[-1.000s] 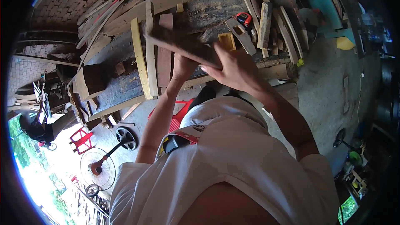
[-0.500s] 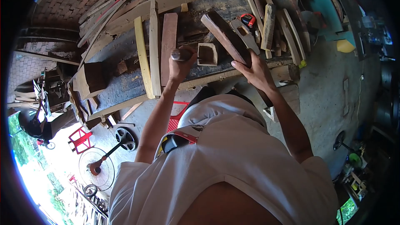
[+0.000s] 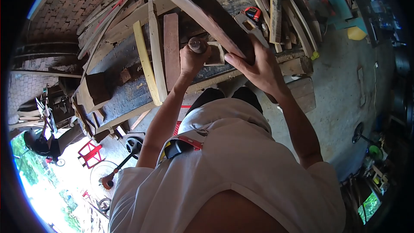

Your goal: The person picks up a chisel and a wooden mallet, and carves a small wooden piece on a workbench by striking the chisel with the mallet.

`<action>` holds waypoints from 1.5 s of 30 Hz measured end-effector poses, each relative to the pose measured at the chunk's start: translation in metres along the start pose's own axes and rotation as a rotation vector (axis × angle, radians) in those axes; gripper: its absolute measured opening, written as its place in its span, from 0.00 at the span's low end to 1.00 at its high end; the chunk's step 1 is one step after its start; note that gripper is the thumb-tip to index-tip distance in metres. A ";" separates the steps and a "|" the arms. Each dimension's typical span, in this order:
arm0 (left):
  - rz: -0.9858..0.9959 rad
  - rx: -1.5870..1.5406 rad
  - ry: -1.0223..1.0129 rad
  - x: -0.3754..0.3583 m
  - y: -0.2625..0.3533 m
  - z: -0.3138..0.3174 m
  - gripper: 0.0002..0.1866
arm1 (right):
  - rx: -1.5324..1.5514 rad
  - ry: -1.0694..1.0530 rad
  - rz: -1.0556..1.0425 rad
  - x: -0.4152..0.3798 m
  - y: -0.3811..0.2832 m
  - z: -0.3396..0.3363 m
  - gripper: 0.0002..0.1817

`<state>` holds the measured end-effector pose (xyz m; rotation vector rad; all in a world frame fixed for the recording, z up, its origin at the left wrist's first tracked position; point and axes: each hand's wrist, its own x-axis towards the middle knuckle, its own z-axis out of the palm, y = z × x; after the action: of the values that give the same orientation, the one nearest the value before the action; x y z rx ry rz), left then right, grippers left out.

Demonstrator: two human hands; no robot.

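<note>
My left hand is closed round a round-ended wooden handle, its butt turned up toward me. The lower part of that tool is hidden by the fist. In my right hand is a thick reddish-brown wooden beam, thumb on its near face, slanting up to the left above the workbench. Partly behind my left hand and the beam sits a small square wooden box. Just left of my left hand lies a flat reddish board.
A pale strip and a yellowish strip lie across the dark bench. An orange-black tape measure and several wood lengths are on the right. A fan and a red frame stand at lower left.
The beam has come up and to the left, its far end nearer me. My left hand has shifted slightly right, with the handle's butt turned more toward my view.
</note>
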<state>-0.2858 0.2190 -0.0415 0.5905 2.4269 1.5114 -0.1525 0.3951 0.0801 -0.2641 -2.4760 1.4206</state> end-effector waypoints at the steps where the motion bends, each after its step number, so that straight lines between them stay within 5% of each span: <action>1: 0.065 0.048 0.031 0.001 -0.005 0.003 0.10 | 0.002 0.003 0.010 0.006 -0.014 0.000 0.32; 3: 0.117 -0.037 0.045 0.001 -0.010 0.008 0.13 | -0.036 0.079 -0.219 0.016 -0.032 0.000 0.30; 8: 0.200 -0.007 0.010 -0.001 -0.004 0.009 0.15 | -0.387 -0.225 0.012 0.010 -0.010 0.015 0.32; 10: 0.420 0.121 0.057 0.005 -0.029 0.017 0.16 | -0.363 -0.234 -0.017 0.005 0.005 0.019 0.33; 11: 0.226 0.003 -0.026 0.001 -0.008 0.006 0.17 | -0.350 -0.273 0.097 0.004 -0.003 0.017 0.33; 15: -0.049 -0.129 -0.057 0.007 -0.002 -0.013 0.09 | -0.161 -0.134 0.209 -0.008 0.023 0.017 0.32; 28: 0.002 0.003 0.000 -0.007 -0.014 -0.005 0.08 | -0.470 0.017 0.355 -0.036 0.165 0.102 0.42; 35: -0.152 -0.163 0.123 -0.024 -0.014 -0.006 0.06 | -0.421 0.009 0.415 0.018 0.178 0.141 0.29; 39: -0.231 -0.277 0.163 -0.026 -0.008 0.007 0.06 | -0.575 0.050 0.126 0.036 0.195 0.125 0.26; 45: -0.218 -0.153 0.205 -0.014 0.018 0.022 0.07 | -0.630 -0.074 0.035 0.052 0.200 0.111 0.27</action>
<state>-0.2609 0.2371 -0.0355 0.1405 2.3950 1.7148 -0.2327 0.4202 -0.1391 -0.3804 -2.9264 0.6261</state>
